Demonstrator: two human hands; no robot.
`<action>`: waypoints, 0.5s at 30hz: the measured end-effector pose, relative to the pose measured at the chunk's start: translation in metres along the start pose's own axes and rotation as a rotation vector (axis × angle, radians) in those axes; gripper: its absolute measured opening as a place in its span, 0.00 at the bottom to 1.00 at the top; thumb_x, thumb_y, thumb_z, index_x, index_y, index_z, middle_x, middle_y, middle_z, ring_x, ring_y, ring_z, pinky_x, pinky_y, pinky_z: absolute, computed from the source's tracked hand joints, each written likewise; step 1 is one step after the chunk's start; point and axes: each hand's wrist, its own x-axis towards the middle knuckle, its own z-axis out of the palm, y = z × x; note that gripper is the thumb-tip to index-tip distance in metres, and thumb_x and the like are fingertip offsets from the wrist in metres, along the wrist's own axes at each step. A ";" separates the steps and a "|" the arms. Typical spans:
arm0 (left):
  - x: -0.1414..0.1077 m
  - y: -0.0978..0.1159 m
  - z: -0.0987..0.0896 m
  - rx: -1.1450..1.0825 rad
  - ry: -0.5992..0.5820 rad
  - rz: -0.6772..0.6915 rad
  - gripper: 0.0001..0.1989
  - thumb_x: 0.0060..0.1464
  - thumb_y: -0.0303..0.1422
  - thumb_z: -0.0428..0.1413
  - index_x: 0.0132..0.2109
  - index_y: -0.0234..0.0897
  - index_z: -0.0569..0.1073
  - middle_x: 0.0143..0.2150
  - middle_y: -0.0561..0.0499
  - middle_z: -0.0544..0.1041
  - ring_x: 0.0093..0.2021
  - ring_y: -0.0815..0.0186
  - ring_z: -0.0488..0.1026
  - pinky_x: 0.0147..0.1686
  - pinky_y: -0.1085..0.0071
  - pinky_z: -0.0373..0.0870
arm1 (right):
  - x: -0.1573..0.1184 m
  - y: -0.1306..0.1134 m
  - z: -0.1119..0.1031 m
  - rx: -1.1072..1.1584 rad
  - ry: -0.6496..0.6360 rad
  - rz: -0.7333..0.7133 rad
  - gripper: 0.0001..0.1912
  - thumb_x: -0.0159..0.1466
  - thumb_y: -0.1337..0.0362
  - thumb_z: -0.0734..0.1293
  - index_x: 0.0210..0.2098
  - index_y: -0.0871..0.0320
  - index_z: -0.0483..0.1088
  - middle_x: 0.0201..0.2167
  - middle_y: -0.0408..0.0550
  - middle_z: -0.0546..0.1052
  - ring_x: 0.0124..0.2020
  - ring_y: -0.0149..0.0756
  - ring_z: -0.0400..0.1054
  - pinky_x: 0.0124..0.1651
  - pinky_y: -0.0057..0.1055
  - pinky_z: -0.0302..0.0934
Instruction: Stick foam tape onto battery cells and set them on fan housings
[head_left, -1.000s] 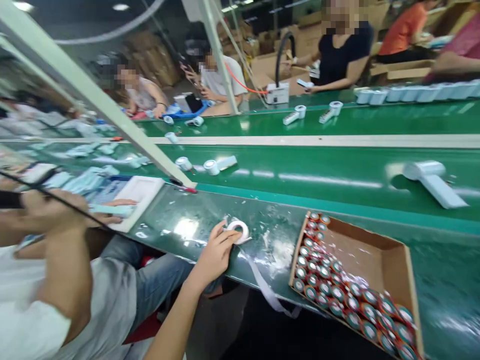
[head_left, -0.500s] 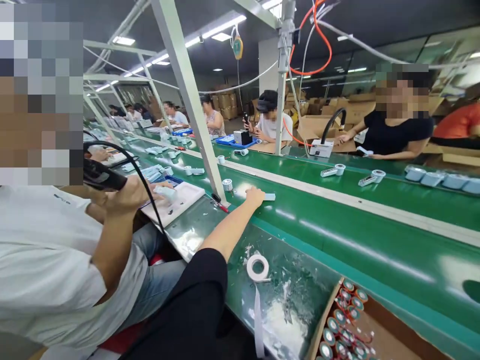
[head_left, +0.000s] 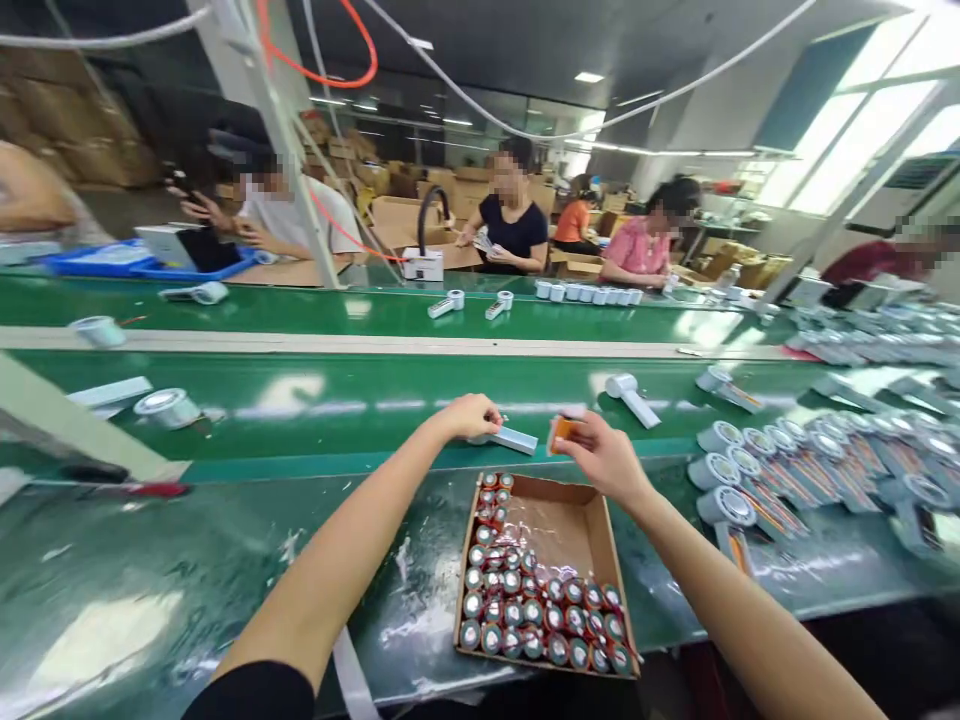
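My left hand (head_left: pixel 472 415) is closed on the round end of a pale blue plastic housing (head_left: pixel 517 440), whose straight handle points right over the green conveyor belt (head_left: pixel 390 380). The fingers cover most of the round head. Just to the right, my right hand (head_left: pixel 604 455) pinches a small flat orange-and-white piece (head_left: pixel 559 435), apart from the housing; its exact kind I cannot make out. Below and between my arms, a shallow cardboard box (head_left: pixel 609 540) holds rows of small round cylinders (head_left: pixel 532 612) with red wires.
Many pale blue housings (head_left: pixel 795 450) crowd the bench at right. Another housing (head_left: pixel 634 400) lies on the belt, and a round-headed one (head_left: pixel 166 407) is at left. A red-handled tool (head_left: pixel 154 490) lies by a metal post (head_left: pixel 75 420). Co-workers sit across the belt.
My view has swung right. My left hand has drawn the pale blue housing along the belt to in front of the box. My right hand has come into view with the orange-and-white piece.
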 end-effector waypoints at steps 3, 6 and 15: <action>-0.004 -0.008 -0.007 -0.066 0.023 -0.015 0.13 0.67 0.40 0.58 0.41 0.33 0.77 0.39 0.50 0.79 0.40 0.65 0.77 0.46 0.62 0.76 | 0.044 0.017 0.016 -0.369 -0.224 -0.020 0.19 0.71 0.64 0.64 0.61 0.55 0.65 0.50 0.51 0.81 0.50 0.40 0.78 0.52 0.35 0.70; -0.008 -0.006 -0.002 -0.120 0.073 -0.047 0.14 0.68 0.41 0.57 0.44 0.34 0.77 0.42 0.49 0.80 0.43 0.64 0.77 0.48 0.60 0.76 | 0.070 0.021 0.030 -0.531 -0.344 -0.034 0.16 0.68 0.64 0.68 0.55 0.55 0.70 0.43 0.51 0.82 0.46 0.45 0.78 0.49 0.33 0.66; 0.008 0.007 0.011 -0.171 0.182 -0.119 0.13 0.67 0.40 0.58 0.48 0.33 0.77 0.50 0.46 0.79 0.51 0.60 0.77 0.55 0.55 0.75 | 0.072 0.010 0.037 -0.932 -0.564 -0.013 0.25 0.72 0.49 0.62 0.65 0.49 0.68 0.47 0.56 0.81 0.47 0.52 0.77 0.48 0.39 0.66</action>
